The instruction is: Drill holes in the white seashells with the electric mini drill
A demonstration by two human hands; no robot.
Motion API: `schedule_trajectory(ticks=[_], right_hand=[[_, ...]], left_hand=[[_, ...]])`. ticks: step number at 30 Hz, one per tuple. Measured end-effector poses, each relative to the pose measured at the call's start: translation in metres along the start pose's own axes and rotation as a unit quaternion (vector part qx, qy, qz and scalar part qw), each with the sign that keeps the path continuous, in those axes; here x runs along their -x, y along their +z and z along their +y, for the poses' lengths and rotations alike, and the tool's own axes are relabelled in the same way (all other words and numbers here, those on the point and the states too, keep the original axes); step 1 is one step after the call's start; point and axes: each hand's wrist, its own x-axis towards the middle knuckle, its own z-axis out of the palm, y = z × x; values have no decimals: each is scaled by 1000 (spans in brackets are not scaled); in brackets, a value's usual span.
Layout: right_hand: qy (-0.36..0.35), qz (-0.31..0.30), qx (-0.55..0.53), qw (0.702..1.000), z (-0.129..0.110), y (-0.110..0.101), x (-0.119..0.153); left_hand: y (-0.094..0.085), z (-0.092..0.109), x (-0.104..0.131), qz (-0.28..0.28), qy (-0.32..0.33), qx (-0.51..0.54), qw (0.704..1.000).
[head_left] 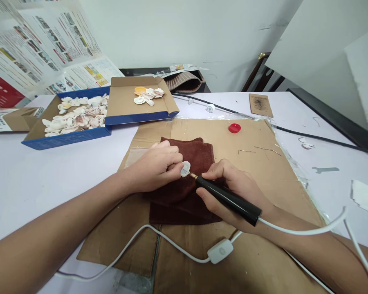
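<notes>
My left hand (161, 165) is closed, pinching a small white seashell (185, 168) between thumb and fingers over a folded dark red cloth (199, 153). In my right hand (233, 183) is a black pen-shaped mini drill (228, 199) with a brass collet and a thin bit. The bit's tip meets the face of the shell, or comes very close to it; I cannot tell how deep it sits. From the drill's rear end runs a white cord (297, 232), and a white inline switch (220, 250) lies on the cardboard nearer to me.
Cardboard (251, 261) covers the middle of the white table. At the back left stands a blue box (70, 141) of shells, its lid (122, 100) holding several more. A red cap (234, 128), thin bent metal pieces (247, 151) and a small wrench (325, 170) lie toward the right.
</notes>
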Motion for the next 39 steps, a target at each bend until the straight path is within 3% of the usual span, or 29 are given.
schedule_trajectory(ticks=[16, 22, 39], right_hand=[[9, 13, 8, 1000, -5, 1, -3], [-6, 57, 20, 998, 3, 8, 1], [15, 16, 11, 1000, -4, 2, -2]], left_hand=[[-4, 0, 3, -16, 16, 22, 1000], [-4, 0, 3, -19, 15, 22, 999], [-2, 3, 4, -3, 29, -11, 1000]])
